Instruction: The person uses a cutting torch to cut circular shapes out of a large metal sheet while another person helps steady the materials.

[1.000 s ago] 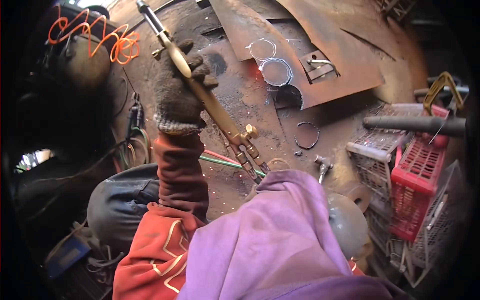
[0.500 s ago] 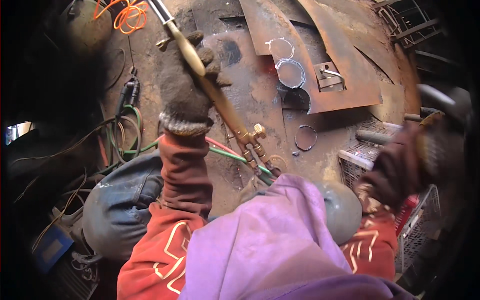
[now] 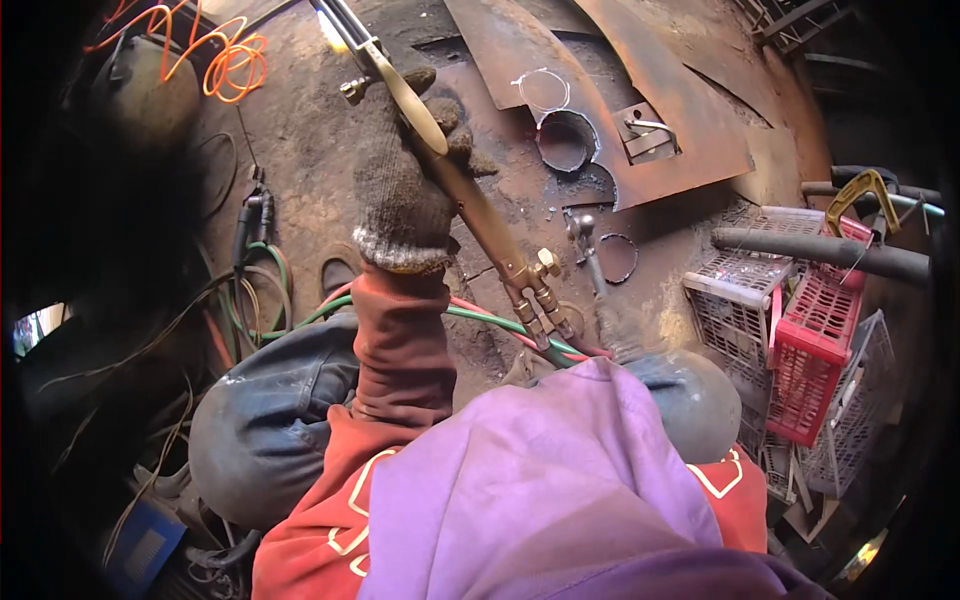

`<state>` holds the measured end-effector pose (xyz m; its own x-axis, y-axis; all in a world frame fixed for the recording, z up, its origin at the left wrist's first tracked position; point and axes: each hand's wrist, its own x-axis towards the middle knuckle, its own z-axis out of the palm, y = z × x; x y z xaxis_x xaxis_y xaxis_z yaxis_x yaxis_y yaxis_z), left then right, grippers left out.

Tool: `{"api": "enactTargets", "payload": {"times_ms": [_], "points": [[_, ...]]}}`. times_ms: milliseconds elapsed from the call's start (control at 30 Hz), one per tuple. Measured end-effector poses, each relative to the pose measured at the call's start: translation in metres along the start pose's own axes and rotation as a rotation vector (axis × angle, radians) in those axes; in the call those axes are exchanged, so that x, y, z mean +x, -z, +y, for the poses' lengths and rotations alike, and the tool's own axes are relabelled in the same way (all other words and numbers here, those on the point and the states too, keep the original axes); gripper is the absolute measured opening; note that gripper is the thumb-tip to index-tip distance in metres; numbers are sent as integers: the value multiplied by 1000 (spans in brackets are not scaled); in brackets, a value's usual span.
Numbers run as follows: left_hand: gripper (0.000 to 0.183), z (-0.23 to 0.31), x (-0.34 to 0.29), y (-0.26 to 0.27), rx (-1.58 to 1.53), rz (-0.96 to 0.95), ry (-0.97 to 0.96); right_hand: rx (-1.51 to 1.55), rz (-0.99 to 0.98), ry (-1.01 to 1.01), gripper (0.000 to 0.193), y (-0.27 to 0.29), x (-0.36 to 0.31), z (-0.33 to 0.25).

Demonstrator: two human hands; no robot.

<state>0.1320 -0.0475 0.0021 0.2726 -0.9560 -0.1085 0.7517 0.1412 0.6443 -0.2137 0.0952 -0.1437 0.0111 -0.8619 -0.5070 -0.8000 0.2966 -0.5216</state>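
Observation:
A brass cutting torch [image 3: 470, 210] slants across the view, its silver tubes running out at the top and its valve end near my lap. Round its handle, my gloved left hand [image 3: 405, 185] is closed. Red and green hoses [image 3: 485, 318] meet the torch's lower end. My right hand is out of view; only a bit of red right sleeve [image 3: 735, 485] shows beside the knee. A hammer-like metal tool [image 3: 586, 240] lies between the knee and the rusty steel plate [image 3: 690, 180]. The plate has a dark round cut-out [image 3: 566, 142] and a white chalk circle [image 3: 543, 90].
Pale plastic crates [image 3: 735, 270] and a red basket [image 3: 815, 360] stand at right, with a grey pipe [image 3: 820, 250] and a yellow clamp [image 3: 865, 200]. A round ring-shaped mark [image 3: 617, 258] shows on the ground. Orange coiled hose [image 3: 235, 65] lies far left, cables [image 3: 270, 270] nearer.
My right hand, raised at the right with a shiny metal thing, has left the view. The hammer-like tool now shows near the plate. Where a disc filled the bright-edged circle, a dark hole shows.

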Motion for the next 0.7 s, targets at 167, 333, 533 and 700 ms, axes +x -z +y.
{"api": "enactTargets", "payload": {"times_ms": [167,333,533,700], "points": [[41,-1,-1,-5,-222,-211,56,-252,152,330,27,27,40,-76],[42,12,-5,-33,14,77,-4,-328,81,516,28,-2,122,-134],[46,6,-5,-12,314,115,-189,-191,295,81,39,-22,170,-121],[44,-8,2,6,135,-11,-66,-215,268,114,36,6,111,-64]]}}
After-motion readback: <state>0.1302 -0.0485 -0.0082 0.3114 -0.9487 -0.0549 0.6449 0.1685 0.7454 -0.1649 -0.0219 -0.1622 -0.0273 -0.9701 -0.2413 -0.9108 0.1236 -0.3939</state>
